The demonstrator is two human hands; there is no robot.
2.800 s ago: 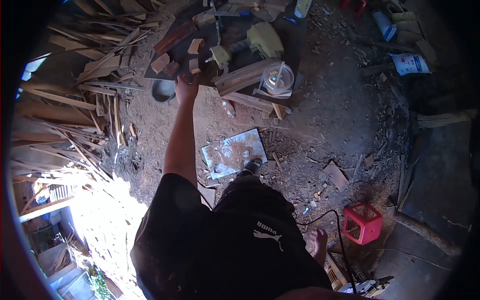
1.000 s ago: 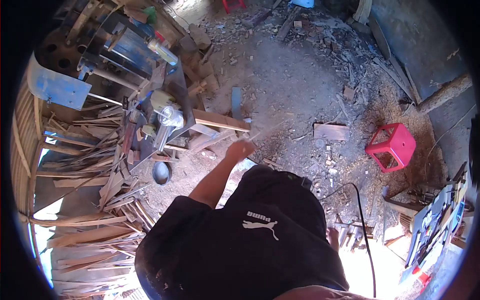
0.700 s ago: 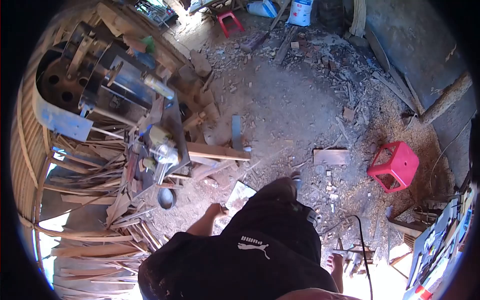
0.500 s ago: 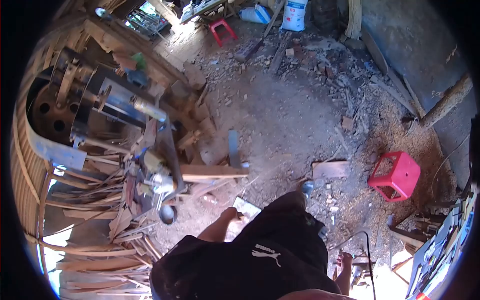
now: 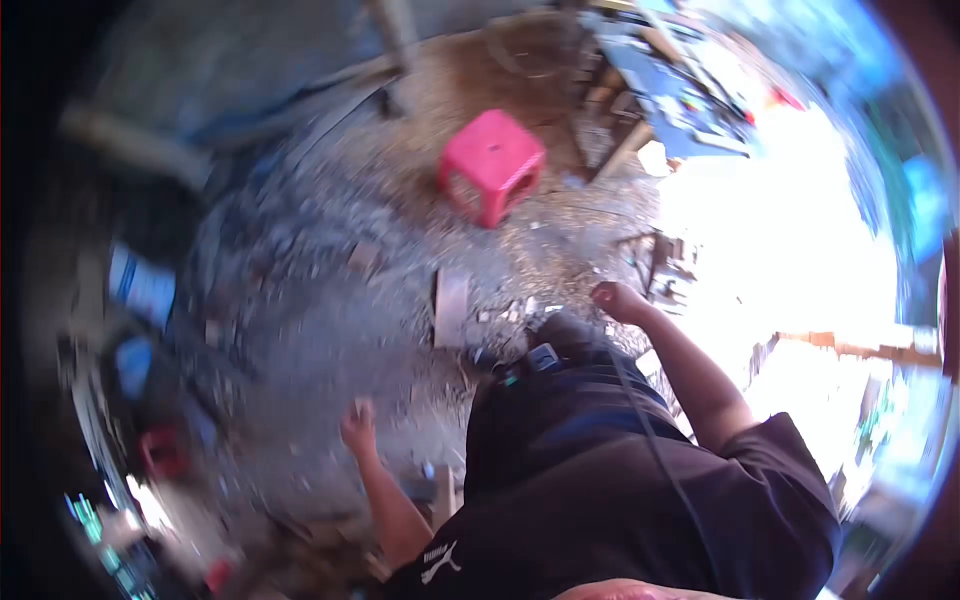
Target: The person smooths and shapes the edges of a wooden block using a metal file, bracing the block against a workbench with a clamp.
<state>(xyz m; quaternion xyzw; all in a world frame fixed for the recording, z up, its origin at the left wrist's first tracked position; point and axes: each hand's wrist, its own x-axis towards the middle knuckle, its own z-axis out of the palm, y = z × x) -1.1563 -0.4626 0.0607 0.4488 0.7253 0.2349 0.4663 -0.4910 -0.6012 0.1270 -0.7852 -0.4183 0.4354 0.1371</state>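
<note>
My left hand hangs at my left side above the dirt floor. Its fingers are smeared by motion, so whether they are open or closed does not show. Out to my right, my right hand is held over the littered floor with its fingers curled in. No object shows in it. Between the two hands, a flat reddish board lies on the floor just beyond my feet. A thin dark cable runs down over my dark shirt.
Ahead stands a red plastic stool among wood shavings. Beyond it to the right is a cluttered table. White sacks and a second red stool are at the left. Rubble covers the floor; bright light washes out the right side.
My view has swung to the right: the red stool has shifted from the right side to the middle, and the machine has left view. My right arm now shows fully, with the hand farther forward.
</note>
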